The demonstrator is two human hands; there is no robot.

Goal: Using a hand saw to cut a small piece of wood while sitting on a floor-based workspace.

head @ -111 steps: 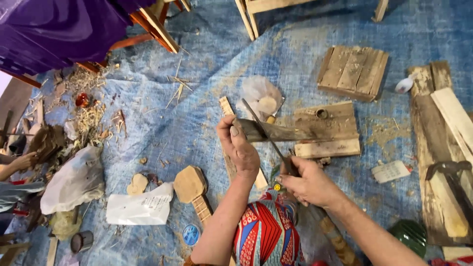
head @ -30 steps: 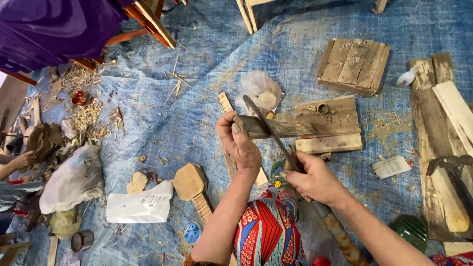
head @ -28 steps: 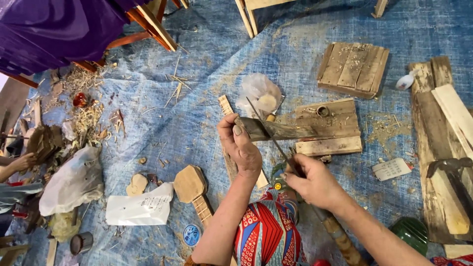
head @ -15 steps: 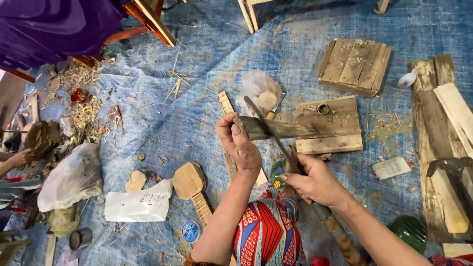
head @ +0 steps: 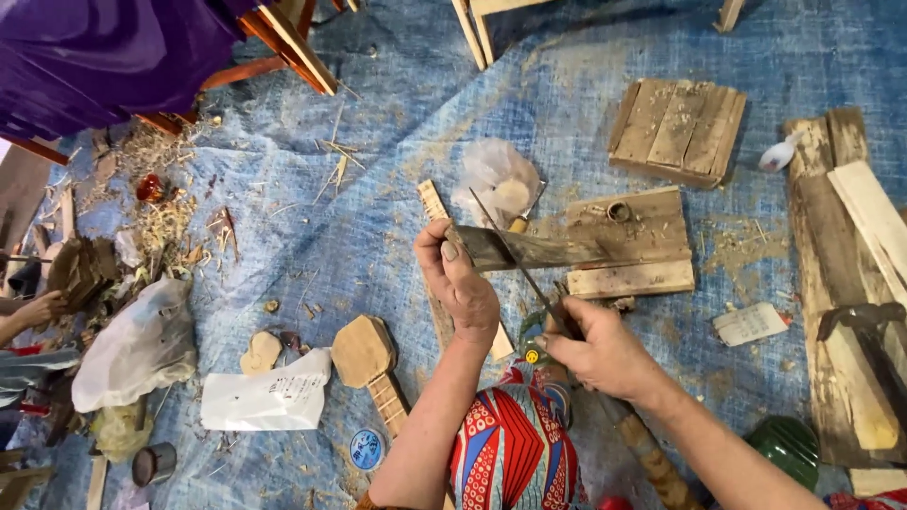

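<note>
Ground cover: a blue tarp (head: pixel 378 123) strewn with sawdust and wood shavings (head: pixel 161 217).
Top right: a small slatted wooden panel (head: pixel 676 130), with a white spoon-like piece (head: pixel 780 154) just beside it.
Right edge: weathered planks (head: pixel 850 283); a dark hammer (head: pixel 864 316) lies on them.
Lower left: a paddle-shaped wooden cutout (head: pixel 364 351), a white paper sheet (head: pixel 266 404), a crumpled plastic bag (head: pixel 137 345).
Top left: purple cloth (head: pixel 104 52).
Bottom right: a green round object (head: pixel 792 444).
</note>
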